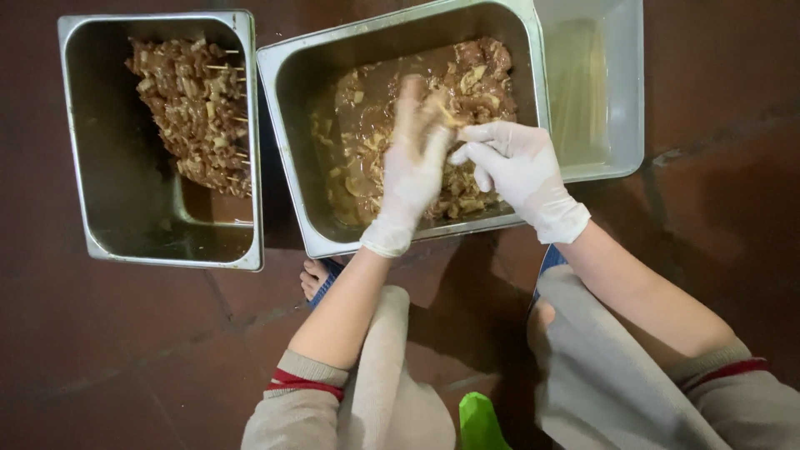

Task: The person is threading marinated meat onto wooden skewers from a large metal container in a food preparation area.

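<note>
Above the middle steel pan (287, 125), both gloved hands are held close together. A piece of marinated meat (439, 107) is pinched in the fingers of the left hand (414, 162), which is blurred and smeared with brown sauce. The right hand (517, 167) is closed at the fingertips just beside it, seemingly on a thin wooden skewer, though this cannot be told for certain. The pan is filled with raw meat pieces in brown marinade (375, 117). To the left, a second steel pan (158, 225) is seen with finished skewers (192, 112) stacked against its far end. To the right, a pale plastic tub (621, 92) of bare sticks (575, 92) is set against the middle pan. Everything is placed on a dark red tiled floor (100, 350).
</note>
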